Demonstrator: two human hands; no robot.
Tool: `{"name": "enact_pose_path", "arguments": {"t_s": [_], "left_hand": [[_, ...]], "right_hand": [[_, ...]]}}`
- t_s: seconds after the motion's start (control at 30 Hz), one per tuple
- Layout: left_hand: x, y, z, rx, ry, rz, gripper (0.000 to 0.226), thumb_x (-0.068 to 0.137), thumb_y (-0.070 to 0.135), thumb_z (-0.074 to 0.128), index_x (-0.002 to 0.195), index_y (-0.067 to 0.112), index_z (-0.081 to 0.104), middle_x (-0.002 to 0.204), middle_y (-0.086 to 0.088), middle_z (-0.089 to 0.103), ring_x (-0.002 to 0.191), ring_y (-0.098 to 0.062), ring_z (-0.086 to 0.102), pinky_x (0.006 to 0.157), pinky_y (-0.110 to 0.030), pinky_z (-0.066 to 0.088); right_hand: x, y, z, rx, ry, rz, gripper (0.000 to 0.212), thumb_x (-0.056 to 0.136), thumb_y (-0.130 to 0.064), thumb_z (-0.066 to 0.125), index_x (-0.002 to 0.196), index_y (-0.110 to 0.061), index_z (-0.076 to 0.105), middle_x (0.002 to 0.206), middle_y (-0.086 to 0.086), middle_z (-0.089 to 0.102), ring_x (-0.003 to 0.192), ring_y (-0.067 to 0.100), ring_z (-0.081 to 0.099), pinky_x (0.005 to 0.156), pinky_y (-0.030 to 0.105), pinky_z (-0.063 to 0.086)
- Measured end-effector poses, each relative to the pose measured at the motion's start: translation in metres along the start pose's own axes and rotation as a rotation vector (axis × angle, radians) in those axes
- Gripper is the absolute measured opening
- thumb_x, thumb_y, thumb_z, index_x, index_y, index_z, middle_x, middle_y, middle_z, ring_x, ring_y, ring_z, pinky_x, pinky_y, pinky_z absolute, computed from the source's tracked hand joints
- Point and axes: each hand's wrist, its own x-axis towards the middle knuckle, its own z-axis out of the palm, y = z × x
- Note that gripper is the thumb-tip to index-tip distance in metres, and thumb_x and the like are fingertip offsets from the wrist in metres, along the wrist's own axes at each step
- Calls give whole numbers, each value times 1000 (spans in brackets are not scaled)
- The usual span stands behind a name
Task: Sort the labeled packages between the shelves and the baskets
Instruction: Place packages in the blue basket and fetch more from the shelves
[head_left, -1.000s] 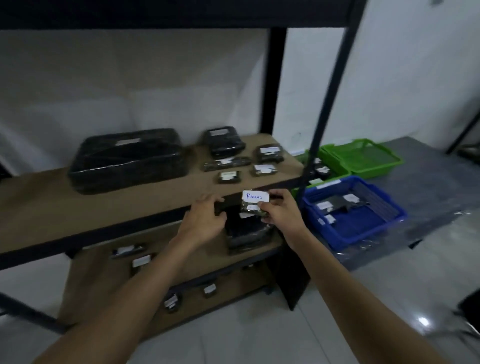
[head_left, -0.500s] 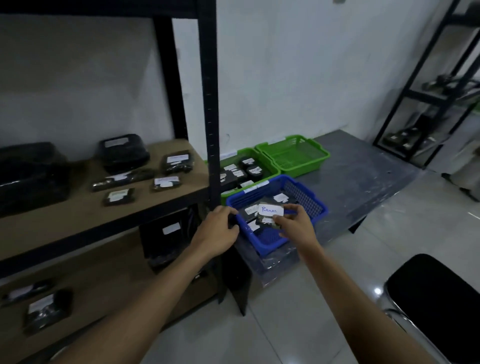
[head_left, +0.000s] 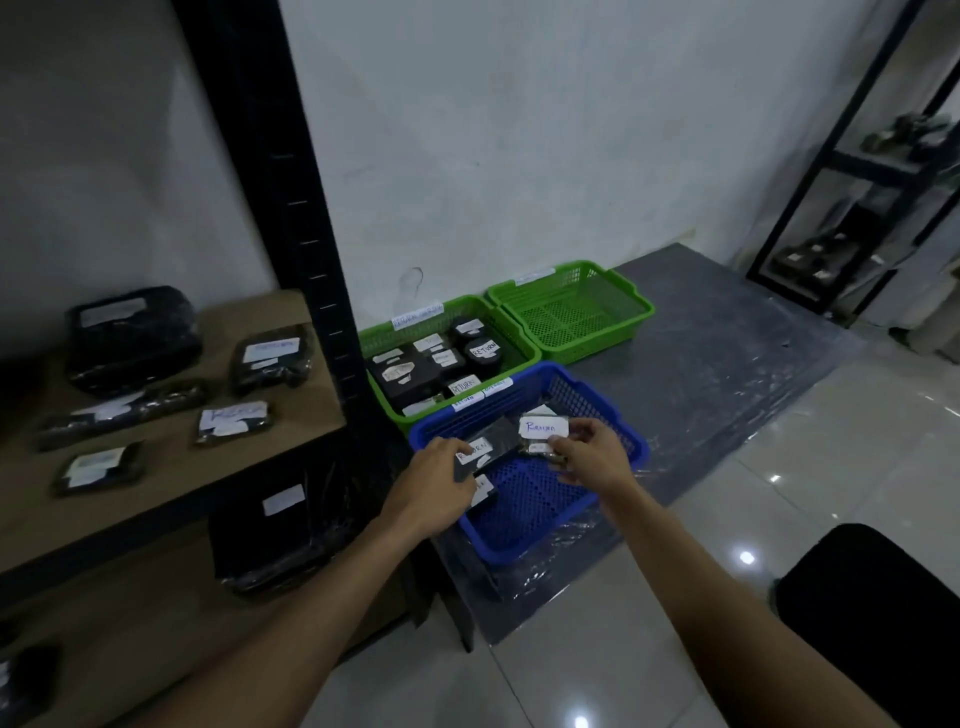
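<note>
My right hand (head_left: 592, 457) holds a small dark package with a white handwritten label (head_left: 543, 428) just above the inside of the blue basket (head_left: 524, 514). My left hand (head_left: 436, 486) rests on the basket's left rim, its fingers touching a black labeled package (head_left: 491, 444) that lies inside. Behind it, a green basket (head_left: 384, 340) holds several black packages marked RETURN. A second green basket (head_left: 571, 312) has nothing in it. On the wooden shelf (head_left: 171, 467) at the left lie several labeled black packages (head_left: 234, 418).
A black shelf upright (head_left: 291, 218) stands between the shelf and the baskets. The baskets sit on a low grey platform wrapped in plastic (head_left: 717, 374). A black seat (head_left: 878, 613) is at the lower right, and another dark rack (head_left: 852, 197) stands far right.
I have turned from the shelf to the baskets on the right. My right hand carried the labeled package from the shelf edge to over the blue basket, and my left hand followed to its rim.
</note>
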Motion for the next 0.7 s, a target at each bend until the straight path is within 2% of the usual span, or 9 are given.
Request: {"name": "enact_pose_path", "arguments": {"t_s": [0.17,0.37,0.53,0.63,0.7], "left_hand": [[26,2,15,17,-27,-78,44,94,24,52,137,21,45,135,2,43,120,-16,47,95,-30,42],[44,6,47,9,-34,-199,43,93,23,54,135,19,46,132,1,45,123,-16,45,100,-25,37],[44,8,76,-2,14,-279,38,89,20,53,127,21,52,126,3,49,120,-13,48,96,-17,34],[46,12,80,-1,35,-309,40,91,21,53,131,21,49,127,6,46,120,-10,45,95,-15,32],[48,14,80,-12,50,-326,38,90,21,53,128,21,52,123,4,48,116,-14,48,92,-18,36]], "right_hand": [[59,22,2,-126,-108,99,22,93,-8,60,114,-11,53,100,10,67,71,20,64,62,34,55],[111,52,8,-382,-305,140,27,91,-5,60,113,-18,51,104,16,65,69,22,61,55,31,55],[128,78,22,-542,-447,111,31,87,-4,62,114,-18,52,88,16,68,65,23,58,57,34,49],[131,89,30,-587,-461,79,34,88,-11,64,120,-14,52,100,14,68,76,23,60,61,35,50],[132,92,31,-620,-428,59,31,90,-19,64,117,-14,50,105,11,64,80,22,58,63,32,47]]}}
